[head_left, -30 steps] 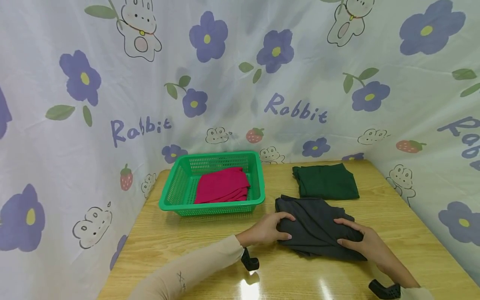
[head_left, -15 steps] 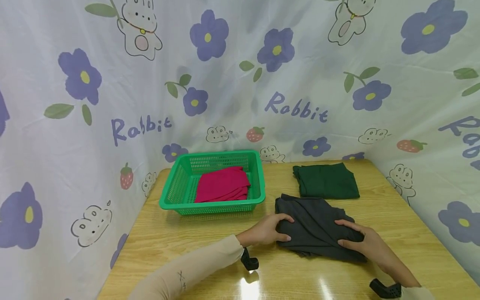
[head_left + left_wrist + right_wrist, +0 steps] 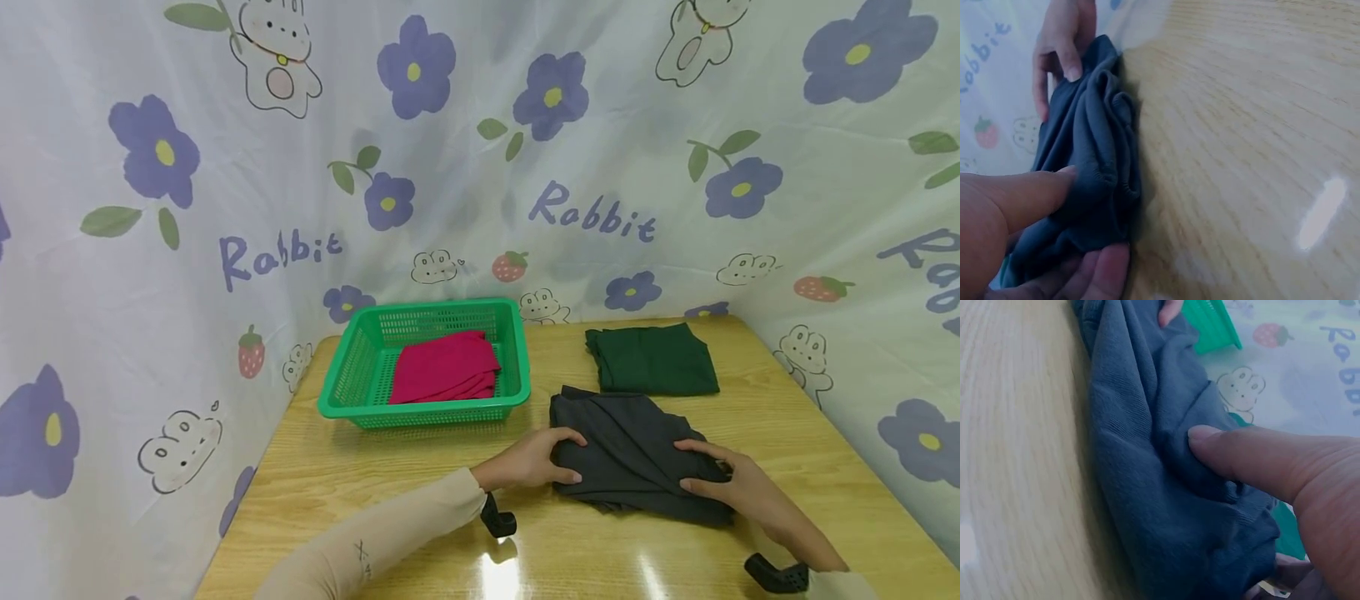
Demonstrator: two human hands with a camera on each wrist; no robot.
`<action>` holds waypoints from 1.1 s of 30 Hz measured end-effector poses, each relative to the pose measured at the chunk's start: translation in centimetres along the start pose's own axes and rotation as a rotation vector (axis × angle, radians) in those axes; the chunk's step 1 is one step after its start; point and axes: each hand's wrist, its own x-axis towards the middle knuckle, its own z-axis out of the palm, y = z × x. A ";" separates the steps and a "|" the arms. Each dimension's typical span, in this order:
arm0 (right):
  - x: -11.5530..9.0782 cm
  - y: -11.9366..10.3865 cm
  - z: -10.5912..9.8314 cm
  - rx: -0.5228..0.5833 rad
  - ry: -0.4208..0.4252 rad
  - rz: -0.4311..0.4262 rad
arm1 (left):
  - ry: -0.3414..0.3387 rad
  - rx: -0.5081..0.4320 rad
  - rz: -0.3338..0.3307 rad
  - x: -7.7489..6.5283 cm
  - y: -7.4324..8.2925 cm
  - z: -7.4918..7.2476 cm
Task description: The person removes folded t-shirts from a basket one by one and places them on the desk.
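A dark grey folded piece of clothing (image 3: 626, 454) lies rumpled on the table, with loose creases running across it. My left hand (image 3: 531, 461) grips its left end, the thumb on top and, in the left wrist view, the fingers (image 3: 1107, 272) tucked beneath the cloth. At the opposite end, my right hand (image 3: 753, 493) holds the garment (image 3: 1147, 462). Its thumb (image 3: 1222, 447) presses on the upper folds, while the other fingers are mostly hidden under the edge in the right wrist view.
A green plastic basket (image 3: 423, 411) stands at the back left, with a folded crimson cloth (image 3: 442, 369) inside. Behind the grey garment lies a folded dark green cloth (image 3: 654, 360). A printed curtain (image 3: 465, 167) surrounds the wooden table (image 3: 390, 483) at the back and sides.
My right hand has shifted slightly to the right along the garment's end. The left hand, the basket and the other cloths stay where they were.
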 end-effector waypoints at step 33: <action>3.6 -8.8 -1.0 -0.130 0.090 -0.321 | -0.001 -0.255 0.186 -1.5 2.1 -8.6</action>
